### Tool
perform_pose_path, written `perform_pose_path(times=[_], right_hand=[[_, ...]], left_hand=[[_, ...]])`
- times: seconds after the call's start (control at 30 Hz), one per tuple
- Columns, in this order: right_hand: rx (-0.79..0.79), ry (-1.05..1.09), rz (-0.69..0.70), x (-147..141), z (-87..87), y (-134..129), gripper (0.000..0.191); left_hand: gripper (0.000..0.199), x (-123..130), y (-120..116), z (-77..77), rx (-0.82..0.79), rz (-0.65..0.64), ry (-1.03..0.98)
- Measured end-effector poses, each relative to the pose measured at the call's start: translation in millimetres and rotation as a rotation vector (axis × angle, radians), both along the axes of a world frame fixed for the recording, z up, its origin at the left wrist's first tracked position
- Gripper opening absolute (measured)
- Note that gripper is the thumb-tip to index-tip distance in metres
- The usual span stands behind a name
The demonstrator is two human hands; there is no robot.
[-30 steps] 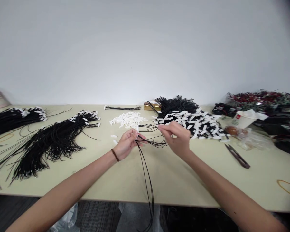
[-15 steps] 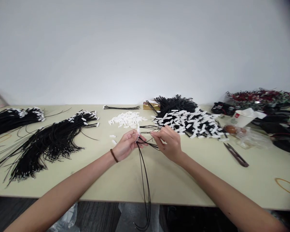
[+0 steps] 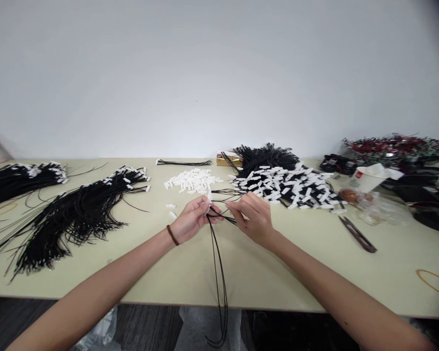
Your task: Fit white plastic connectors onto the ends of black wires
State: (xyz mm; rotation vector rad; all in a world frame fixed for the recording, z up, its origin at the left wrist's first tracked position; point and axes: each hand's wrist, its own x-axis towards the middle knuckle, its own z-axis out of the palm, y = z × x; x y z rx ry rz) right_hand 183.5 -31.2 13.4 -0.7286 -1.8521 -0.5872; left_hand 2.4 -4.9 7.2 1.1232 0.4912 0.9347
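Between thumb and fingers, my left hand (image 3: 195,219) pinches a white plastic connector (image 3: 209,196) that has black wires (image 3: 219,263) running out of it. Some of these wires hang in a loop past the table's front edge, and others run right beneath my right hand. My right hand (image 3: 253,217) is closed, thumb against forefinger, on a thin black wire just right of the connector. The wire's tip near the connector is too small to make out. Behind my hands lies a heap of loose white connectors (image 3: 193,180).
Bundles of black wires (image 3: 84,214) with white connectors spread over the left. A big pile of connector-ended wires (image 3: 288,185) lies right of centre. Thread snips (image 3: 358,235), a paper cup (image 3: 367,178), a plastic bag (image 3: 383,209) and a yellow rubber band (image 3: 433,282) are at the right.
My right hand has shifted slightly left, toward the connector, with the wire in its fingers. My left hand has stayed in place, and the hanging wires have swayed a little.
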Motion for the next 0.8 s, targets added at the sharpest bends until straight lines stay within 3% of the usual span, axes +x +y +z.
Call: perform_pose_path(times=[0.23, 0.53, 0.8], right_hand=[[-0.057, -0.030, -0.022, 1.0, 0.8, 0.0, 0.005], [-0.198, -0.089, -0.154, -5.3, 5.2, -3.2, 0.020], [-0.199, -0.090, -0.036, -3.1, 5.1, -2.9, 0.017]], left_hand=[[0.024, -0.3, 1.2, -1.2, 0.014, -0.006, 0.003], [0.026, 0.0, 0.9, -0.6, 0.013, 0.002, -0.002], [0.025, -1.0, 1.9, -0.8, 0.018, -0.018, -0.001]])
